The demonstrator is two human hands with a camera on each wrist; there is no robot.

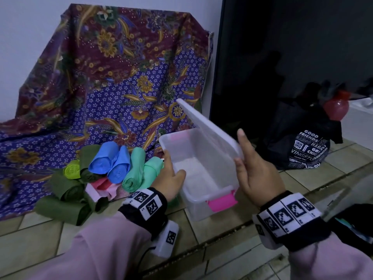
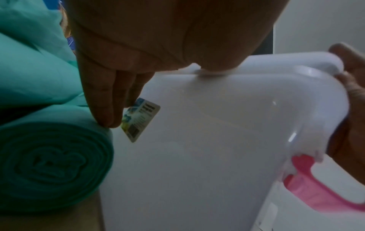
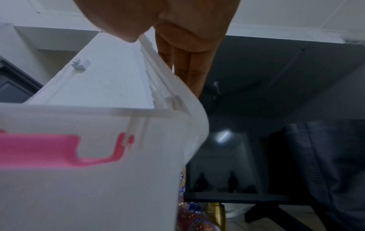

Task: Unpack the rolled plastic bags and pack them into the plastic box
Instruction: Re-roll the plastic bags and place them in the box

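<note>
A translucent plastic box [image 1: 189,199] with a pink latch [image 1: 222,203] stands on the tiled floor, and nothing shows inside it. My left hand [image 1: 171,174] pinches its left wall, thumb over the rim and fingers [image 2: 104,101] down the outside of the box [image 2: 197,148]. My right hand [image 1: 256,170] pinches the lifted lid [image 1: 203,126], which tilts up above the box's right side. The lid [image 3: 110,78] shows above the box [image 3: 88,187] in the right wrist view. Left of the box lie rolled bags: blue [image 1: 110,160], mint [image 1: 133,172], dark green [image 1: 66,190], lime [image 1: 72,169]. A mint roll [image 2: 49,156] touches my fingertips.
A patterned batik cloth [image 1: 121,67] drapes behind and under the rolls. A black bag with white lettering [image 1: 308,150] and a red bottle [image 1: 336,106] sit at the right, before a dark panel [image 1: 282,47]. Some pink sheet [image 1: 101,186] lies among the rolls. Bare tiles [image 1: 222,239] lie in front.
</note>
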